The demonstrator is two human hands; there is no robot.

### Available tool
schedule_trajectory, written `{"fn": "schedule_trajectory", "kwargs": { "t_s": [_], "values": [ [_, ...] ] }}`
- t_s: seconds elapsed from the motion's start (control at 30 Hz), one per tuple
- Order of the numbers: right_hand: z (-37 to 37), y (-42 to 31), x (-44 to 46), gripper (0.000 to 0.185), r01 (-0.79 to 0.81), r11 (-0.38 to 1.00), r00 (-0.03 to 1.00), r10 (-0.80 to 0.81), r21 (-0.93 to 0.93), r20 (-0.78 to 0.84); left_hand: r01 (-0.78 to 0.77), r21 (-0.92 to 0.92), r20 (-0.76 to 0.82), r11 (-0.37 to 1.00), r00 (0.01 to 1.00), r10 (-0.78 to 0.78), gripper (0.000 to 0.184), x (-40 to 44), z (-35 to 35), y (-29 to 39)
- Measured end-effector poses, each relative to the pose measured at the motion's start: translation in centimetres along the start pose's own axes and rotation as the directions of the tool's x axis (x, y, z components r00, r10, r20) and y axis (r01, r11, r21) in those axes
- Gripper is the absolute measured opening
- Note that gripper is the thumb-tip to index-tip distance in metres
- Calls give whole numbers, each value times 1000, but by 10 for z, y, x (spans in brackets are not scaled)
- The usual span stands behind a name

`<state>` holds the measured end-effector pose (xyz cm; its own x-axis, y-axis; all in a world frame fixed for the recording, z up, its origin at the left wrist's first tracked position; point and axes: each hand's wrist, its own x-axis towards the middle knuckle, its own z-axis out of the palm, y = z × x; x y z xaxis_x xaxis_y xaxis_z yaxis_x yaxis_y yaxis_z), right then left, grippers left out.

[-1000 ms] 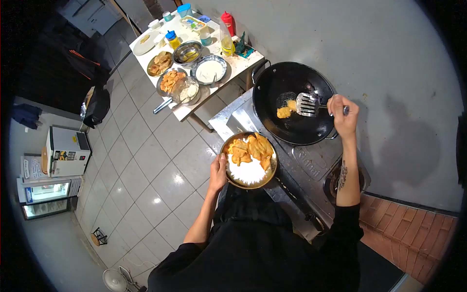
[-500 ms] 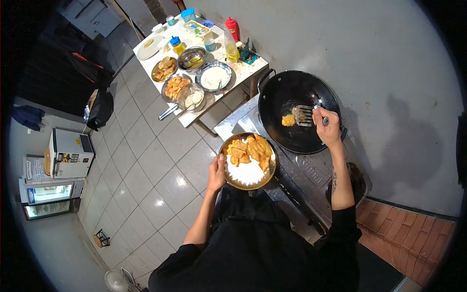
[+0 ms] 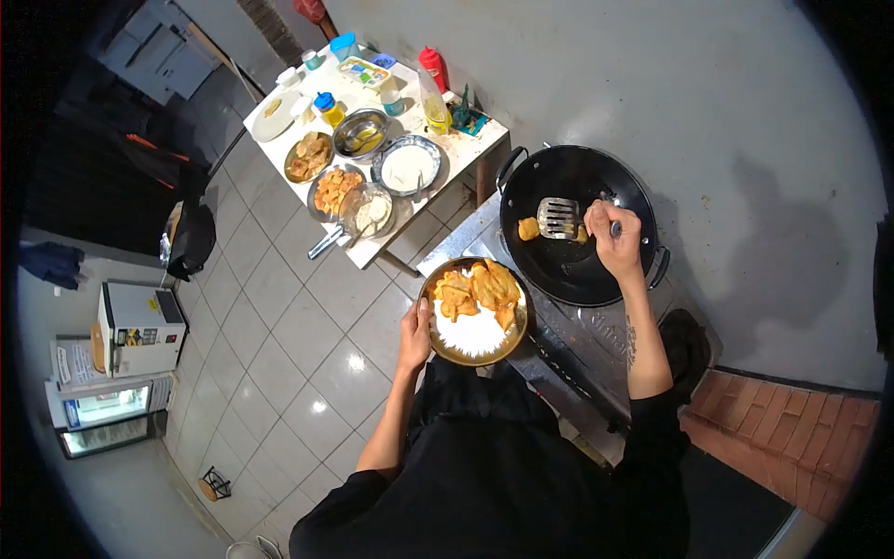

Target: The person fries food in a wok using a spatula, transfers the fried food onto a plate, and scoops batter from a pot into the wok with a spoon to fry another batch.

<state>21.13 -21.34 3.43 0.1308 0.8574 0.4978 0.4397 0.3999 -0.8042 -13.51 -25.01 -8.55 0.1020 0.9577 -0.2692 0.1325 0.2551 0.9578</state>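
Observation:
My left hand [image 3: 415, 334] grips the left rim of a round brass-coloured metal dish [image 3: 507, 345]. Several golden fried pieces [image 3: 477, 291] lie in its upper half, and the lower half shines bright white. Closed round the handle of a slotted metal spatula [image 3: 559, 220], my right hand [image 3: 615, 240] is over a black two-handled wok [image 3: 587, 275]. One fried piece [image 3: 528, 229] sits in the wok by the spatula's left edge. Another yellowish bit [image 3: 582, 233] shows partly, beside the blade near my fingers.
The wok stands on a metal stove [image 3: 601, 331] against a grey wall. A white table [image 3: 466, 144] to the upper left carries bowls of food, a bowl of white batter or flour [image 3: 408, 168], a strainer [image 3: 366, 212] and bottles. Tiled floor [image 3: 307, 326] lies to my left.
The spatula has shifted left in the wok, and its blade now lies between two bits of food. My left hand keeps the dish in place. The whole view has tilted slightly.

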Motion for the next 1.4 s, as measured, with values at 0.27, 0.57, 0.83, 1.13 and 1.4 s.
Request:
{"fn": "schedule_trajectory", "kwargs": {
  "t_s": [0.27,0.57,0.83,1.13,1.4],
  "values": [
    [1,19,11,47,-62,986,957,101,152,-270,6,28,96,1000,995,-9,39,31,-14,-23],
    [-2,31,20,49,-144,957,875,241,251,-419,-15,-68,100,998,995,22,39,51,-10,-10],
    [2,23,23,49,-84,982,958,127,172,-258,-15,-34,143,999,990,20,39,71,-23,-21],
    [3,25,12,51,-70,939,907,200,338,-369,7,-28,189,1000,982,-2,40,79,-30,-8],
    [-2,18,6,66,-339,933,794,351,118,-496,-14,-55,202,998,979,25,39,88,-30,-8]
  ]
}}
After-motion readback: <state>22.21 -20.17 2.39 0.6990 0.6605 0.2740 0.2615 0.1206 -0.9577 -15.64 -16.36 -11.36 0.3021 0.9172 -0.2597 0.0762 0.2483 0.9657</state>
